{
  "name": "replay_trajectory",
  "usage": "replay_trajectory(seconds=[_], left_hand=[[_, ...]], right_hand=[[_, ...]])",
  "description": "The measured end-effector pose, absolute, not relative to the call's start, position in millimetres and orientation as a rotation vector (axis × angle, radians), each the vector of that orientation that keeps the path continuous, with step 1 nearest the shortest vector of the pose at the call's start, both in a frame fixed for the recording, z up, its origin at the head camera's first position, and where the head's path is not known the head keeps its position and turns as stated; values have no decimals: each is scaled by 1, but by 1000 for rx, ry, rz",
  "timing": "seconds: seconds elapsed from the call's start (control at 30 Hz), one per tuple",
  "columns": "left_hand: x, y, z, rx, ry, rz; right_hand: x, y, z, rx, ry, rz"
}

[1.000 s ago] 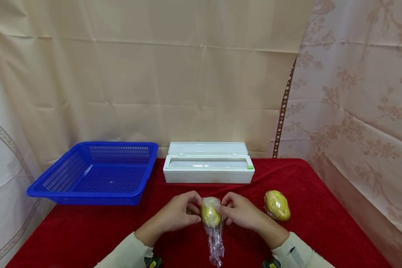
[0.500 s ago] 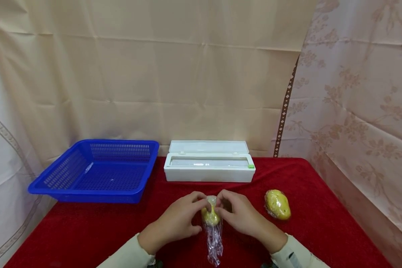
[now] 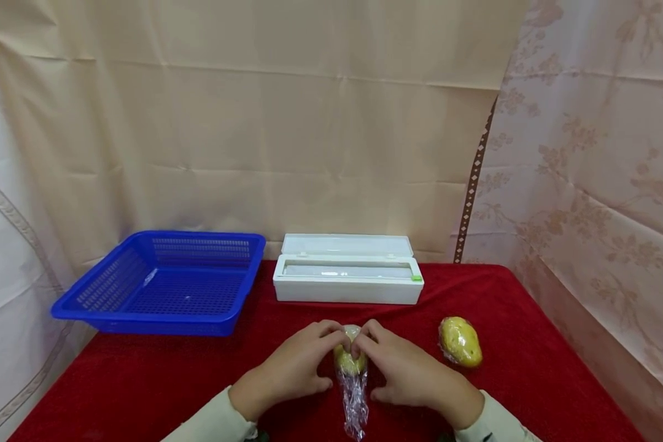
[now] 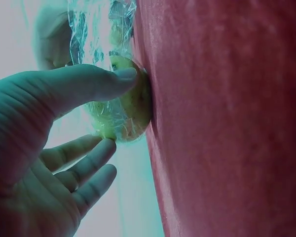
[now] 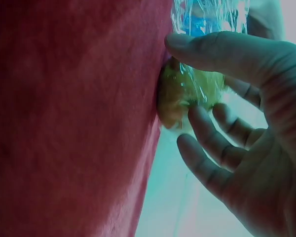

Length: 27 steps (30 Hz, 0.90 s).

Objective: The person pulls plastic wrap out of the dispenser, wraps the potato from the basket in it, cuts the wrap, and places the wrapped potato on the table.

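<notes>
In the head view, a yellow potato [image 3: 351, 364] partly covered in clear plastic wrap sits on the red cloth, and the wrap's long crumpled tail [image 3: 355, 402] trails toward me. My left hand [image 3: 291, 365] and right hand [image 3: 411, 369] flank it. Bent fingertips of both hands meet over its top and press on the wrap, while both thumbs stand apart from it. The wrist views show the remaining fingers loosely spread around the potato [image 4: 136, 106], some with tips close against its far end. A second wrapped potato [image 3: 461, 342] lies to the right.
Behind my hands stands a white wrap dispenser box [image 3: 348, 291], lid raised, with a green slider [image 3: 417, 278] at its right end. A blue plastic basket [image 3: 160, 325] stands at the back left. Beige cloth [image 3: 309, 123] hangs behind the table, patterned cloth [image 3: 597, 184] at the right.
Both hands have moved inward from the potato's sides to over its top. The right thumb has come away from the fingers. The potato stays in place.
</notes>
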<state>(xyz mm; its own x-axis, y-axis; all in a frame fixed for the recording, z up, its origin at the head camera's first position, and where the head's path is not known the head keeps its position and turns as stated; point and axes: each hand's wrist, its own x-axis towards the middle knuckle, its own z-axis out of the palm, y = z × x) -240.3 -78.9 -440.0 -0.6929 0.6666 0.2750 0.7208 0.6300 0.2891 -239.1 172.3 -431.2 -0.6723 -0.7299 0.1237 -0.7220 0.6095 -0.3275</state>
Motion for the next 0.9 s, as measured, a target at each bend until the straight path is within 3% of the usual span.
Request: replay_trajectory(seconds=[0.5, 0.9], left_hand=[[-236, -75, -442, -1146, -2670, -464], [-243, -77, -446, -1135, -2624, -641]], right_hand=[[-236, 172, -433, -1332, 2928, -569], [-238, 175, -427, -1254, 2898, -702]])
